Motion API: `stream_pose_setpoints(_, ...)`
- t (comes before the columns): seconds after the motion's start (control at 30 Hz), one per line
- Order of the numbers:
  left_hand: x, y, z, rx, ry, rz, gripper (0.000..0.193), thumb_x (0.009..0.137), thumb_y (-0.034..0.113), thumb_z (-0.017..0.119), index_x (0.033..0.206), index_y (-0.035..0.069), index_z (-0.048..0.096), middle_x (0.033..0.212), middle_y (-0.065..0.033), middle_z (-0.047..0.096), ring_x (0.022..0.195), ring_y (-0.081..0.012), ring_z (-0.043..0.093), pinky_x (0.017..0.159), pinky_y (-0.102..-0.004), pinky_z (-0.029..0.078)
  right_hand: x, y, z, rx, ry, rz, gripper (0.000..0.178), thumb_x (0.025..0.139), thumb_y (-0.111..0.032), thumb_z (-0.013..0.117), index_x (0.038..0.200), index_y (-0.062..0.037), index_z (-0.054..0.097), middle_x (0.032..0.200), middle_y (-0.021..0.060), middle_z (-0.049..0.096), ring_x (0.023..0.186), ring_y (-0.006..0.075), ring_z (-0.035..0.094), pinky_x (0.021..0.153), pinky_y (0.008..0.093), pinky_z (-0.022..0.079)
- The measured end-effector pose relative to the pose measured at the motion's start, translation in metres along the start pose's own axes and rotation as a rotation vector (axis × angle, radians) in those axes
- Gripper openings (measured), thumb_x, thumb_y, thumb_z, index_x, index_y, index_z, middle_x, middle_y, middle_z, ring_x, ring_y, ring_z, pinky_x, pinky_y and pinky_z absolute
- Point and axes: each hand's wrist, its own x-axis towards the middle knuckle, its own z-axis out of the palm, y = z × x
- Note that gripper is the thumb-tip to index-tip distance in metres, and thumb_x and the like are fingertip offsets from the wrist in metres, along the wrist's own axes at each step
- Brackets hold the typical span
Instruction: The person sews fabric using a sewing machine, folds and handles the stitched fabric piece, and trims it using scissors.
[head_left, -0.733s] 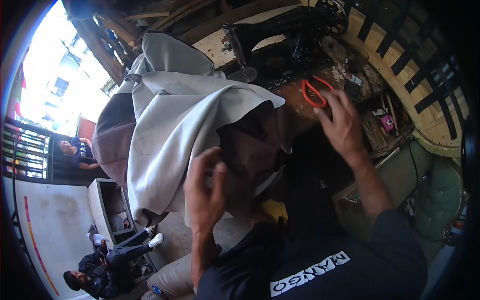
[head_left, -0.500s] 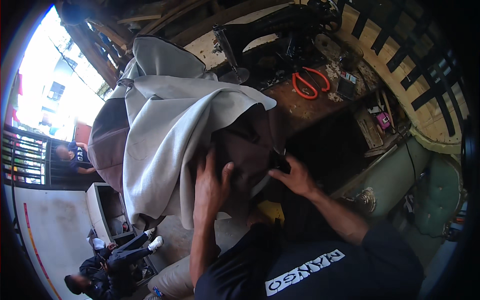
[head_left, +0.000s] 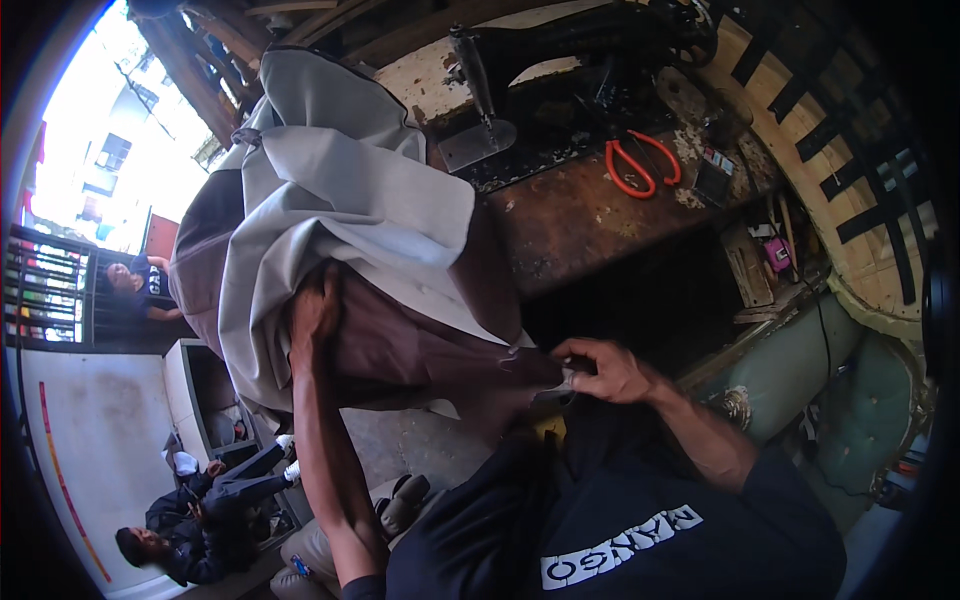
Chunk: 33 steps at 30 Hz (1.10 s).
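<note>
A large sheet of leather-like material, brown on one face and light grey on the other, drapes in folds over the table's left end. My left hand (head_left: 315, 305) lies on its brown face (head_left: 385, 335), fingers stretched out beneath the turned-back grey face (head_left: 290, 220). At the near right corner my right hand (head_left: 605, 370) is closed in a pinch on the material's edge. Between the two hands the brown part is pulled fairly taut. Beyond it stands a black sewing machine (head_left: 487, 85), apart from both hands.
Orange-handled scissors (head_left: 630, 175) lie on the worn wooden table (head_left: 570, 225), near a small dark box (head_left: 712, 180). An open drawer (head_left: 745, 265) holds a pink item. Green padded furniture (head_left: 800, 370) stands at right. One person (head_left: 200, 530) sits lower left; another (head_left: 145, 285) is by the railing.
My left hand has moved left and away from me across the brown face. The grey flap has shifted left, uncovering more table. My right hand now pulls the brown edge out to the right.
</note>
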Motion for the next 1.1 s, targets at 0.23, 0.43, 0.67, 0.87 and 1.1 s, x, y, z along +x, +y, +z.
stream_pose_setpoints(0.23,0.028,-0.028,-0.012,0.141,-0.016,0.004,0.046,0.104,0.037,0.05,0.126,-0.001,0.065,0.129,-0.0294,0.064,0.124,-0.0485,0.056,0.101,-0.0508,0.046,0.037,-0.012,0.029,-0.089,0.245,-0.127,0.039,0.096,-0.027,0.07,0.125,-0.0011,0.067,0.11,0.0163,0.07,0.1,0.0325,0.071,0.086,0.0388,0.055)
stream_pose_setpoints(0.43,0.008,-0.024,0.014,0.381,0.167,0.044,0.027,0.098,0.022,0.062,0.105,-0.002,0.072,0.115,-0.0264,0.07,0.11,-0.0451,0.065,0.09,-0.0509,0.052,0.024,0.025,0.036,-0.183,0.524,-0.011,0.038,0.096,-0.027,0.071,0.127,-0.0048,0.066,0.106,0.014,0.067,0.086,0.0292,0.068,0.076,0.0369,0.054)
stream_pose_setpoints(0.67,-0.074,0.092,0.043,0.269,0.476,0.634,0.025,0.092,0.007,0.068,0.117,0.01,0.073,0.125,-0.0133,0.065,0.127,-0.0345,0.057,0.106,-0.0485,0.046,0.002,0.046,0.036,-0.24,0.573,-0.004,0.018,0.102,-0.019,0.062,0.106,-0.0011,0.063,0.092,0.0157,0.06,0.074,0.0336,0.061,0.066,0.0409,0.048)
stream_pose_setpoints(0.87,-0.032,0.066,0.019,0.403,0.32,0.813,0.034,0.08,0.002,0.069,0.113,0.009,0.072,0.12,-0.014,0.066,0.124,-0.0372,0.059,0.111,-0.0514,0.043,0.0,0.028,0.047,-0.116,0.523,-0.018,0.025,0.105,-0.019,0.059,0.092,0.0017,0.057,0.081,0.0154,0.052,0.066,0.0315,0.054,0.061,0.042,0.043)
stream_pose_setpoints(1.1,-0.119,0.118,-0.042,0.277,0.006,0.66,0.018,0.08,0.007,0.073,0.096,0.002,0.068,0.077,-0.0152,0.058,0.072,-0.0366,0.06,0.067,-0.0479,0.048,0.001,0.033,0.047,-0.039,0.529,-0.11,0.021,0.104,-0.015,0.059,0.092,0.0014,0.058,0.08,0.0134,0.049,0.068,0.0271,0.053,0.063,0.0391,0.043)
